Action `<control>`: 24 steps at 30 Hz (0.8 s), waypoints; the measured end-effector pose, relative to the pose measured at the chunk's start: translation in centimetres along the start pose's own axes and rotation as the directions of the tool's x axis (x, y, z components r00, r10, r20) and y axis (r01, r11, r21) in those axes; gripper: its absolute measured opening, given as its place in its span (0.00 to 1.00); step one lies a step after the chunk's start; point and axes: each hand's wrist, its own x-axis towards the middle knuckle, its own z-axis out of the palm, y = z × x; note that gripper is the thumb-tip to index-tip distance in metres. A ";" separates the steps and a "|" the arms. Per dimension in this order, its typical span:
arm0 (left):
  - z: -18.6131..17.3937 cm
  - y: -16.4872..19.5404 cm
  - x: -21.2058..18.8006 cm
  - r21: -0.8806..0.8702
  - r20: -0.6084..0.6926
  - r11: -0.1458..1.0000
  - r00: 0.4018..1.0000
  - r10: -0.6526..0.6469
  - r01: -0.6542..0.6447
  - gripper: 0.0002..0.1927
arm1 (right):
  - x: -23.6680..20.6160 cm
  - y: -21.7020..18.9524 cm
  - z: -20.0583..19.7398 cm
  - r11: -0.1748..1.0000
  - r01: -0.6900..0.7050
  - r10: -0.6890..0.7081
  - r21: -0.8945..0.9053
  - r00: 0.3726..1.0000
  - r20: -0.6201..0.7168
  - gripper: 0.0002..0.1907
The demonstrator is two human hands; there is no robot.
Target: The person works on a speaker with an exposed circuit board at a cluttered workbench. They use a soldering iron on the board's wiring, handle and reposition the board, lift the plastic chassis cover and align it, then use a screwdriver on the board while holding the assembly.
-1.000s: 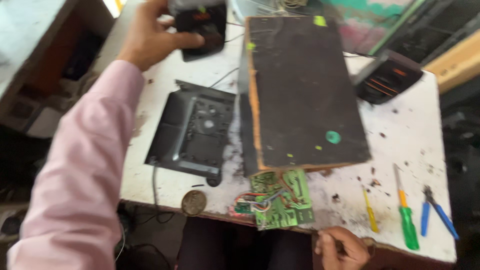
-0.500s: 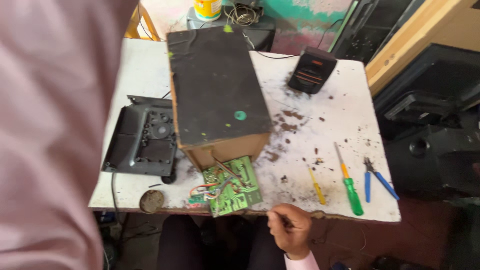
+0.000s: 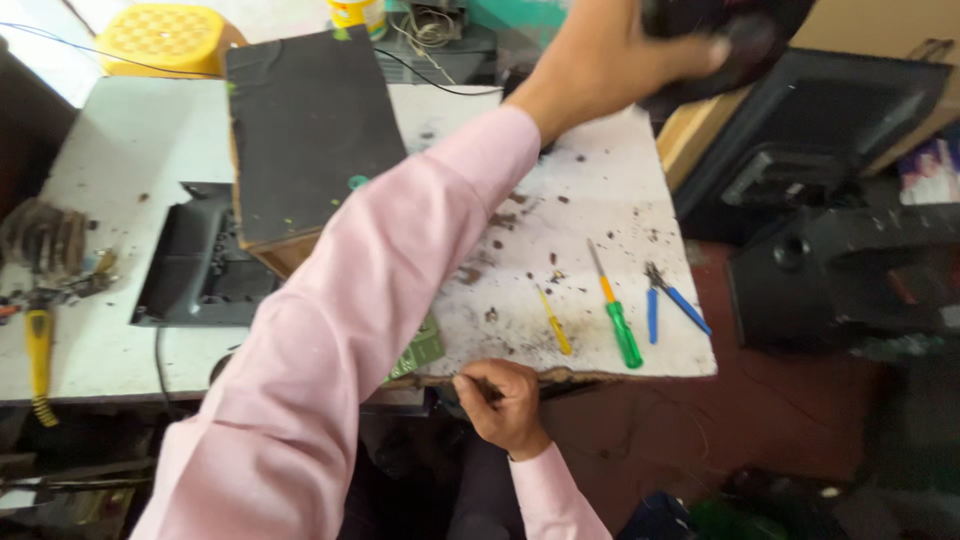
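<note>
My left arm, in a pink sleeve, reaches across the white table (image 3: 600, 200) to the upper right. My left hand (image 3: 600, 65) grips a black rounded device (image 3: 735, 35) above the table's far right corner. My right hand (image 3: 505, 400) rests at the table's front edge, fingers closed on a thin dark tool (image 3: 478, 384). A dark wooden speaker box (image 3: 310, 130) lies on the table, its open end toward me. A green circuit board (image 3: 425, 350) shows partly from under my sleeve.
A black plastic panel (image 3: 195, 265) lies left of the box. A yellow screwdriver (image 3: 553, 322), a green-and-orange screwdriver (image 3: 618, 325) and blue-handled pliers (image 3: 665, 300) lie front right. Black speaker cabinets (image 3: 840, 270) stand right; a yellow stool (image 3: 165, 40) stands behind.
My left arm has swung from the far left across to the upper right with the black device. The view shifted right. My right hand stayed at the front edge.
</note>
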 end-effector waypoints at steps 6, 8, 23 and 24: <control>4.3 -2.3 -5.0 0.115 0.091 0.911 0.909 -0.407 0.396 0.38 | -0.5 -0.1 -0.1 0.995 -0.053 0.051 0.086 0.998 0.030 0.05; 5.0 -2.9 -6.2 0.115 0.085 0.852 0.849 -0.522 0.512 0.37 | -0.7 0.0 -0.3 0.992 -0.082 0.078 0.091 0.996 0.045 0.04; 5.0 -4.2 -8.4 0.193 0.184 0.856 0.839 -0.512 0.480 0.60 | 0.7 -1.3 -0.4 0.996 -0.023 0.017 0.091 0.997 0.072 0.07; 4.7 -3.9 -8.5 0.274 0.194 0.847 0.836 -0.513 0.456 0.64 | 0.8 -1.5 -0.3 0.993 -0.086 0.080 0.079 0.994 0.077 0.06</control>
